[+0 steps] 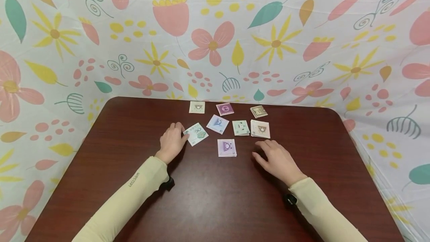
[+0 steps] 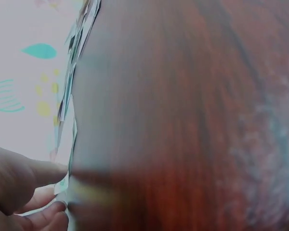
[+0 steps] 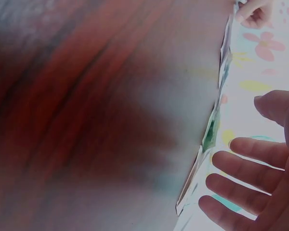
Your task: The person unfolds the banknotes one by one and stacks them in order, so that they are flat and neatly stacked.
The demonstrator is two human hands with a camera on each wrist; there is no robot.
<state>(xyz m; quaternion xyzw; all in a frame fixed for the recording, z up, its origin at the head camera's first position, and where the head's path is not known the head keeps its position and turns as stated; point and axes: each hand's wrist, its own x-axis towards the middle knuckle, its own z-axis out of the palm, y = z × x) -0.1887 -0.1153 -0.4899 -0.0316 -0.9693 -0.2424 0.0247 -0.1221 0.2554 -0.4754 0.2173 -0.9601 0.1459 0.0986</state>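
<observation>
My left hand (image 1: 172, 141) pinches the left corner of a square green paper note (image 1: 198, 136), printed with a large number. In the left wrist view, the fingertips (image 2: 58, 208) close around the note's edge. My right hand (image 1: 278, 161) holds nothing; its fingers are relaxed and spread, as the right wrist view also shows. It is close in front of a small pile of tan notes (image 1: 260, 129). Between the hands lie a purple pile of notes (image 1: 226, 148), a blue note (image 1: 217, 124) and a pale green pile of notes (image 1: 241, 127).
Farther back lie a cream note (image 1: 196, 107), a magenta note (image 1: 224, 108) and a brown pile (image 1: 259, 111), near the far edge of the dark wooden table (image 1: 215, 197). A flower-print cloth (image 1: 215, 18) hangs right behind and around the table.
</observation>
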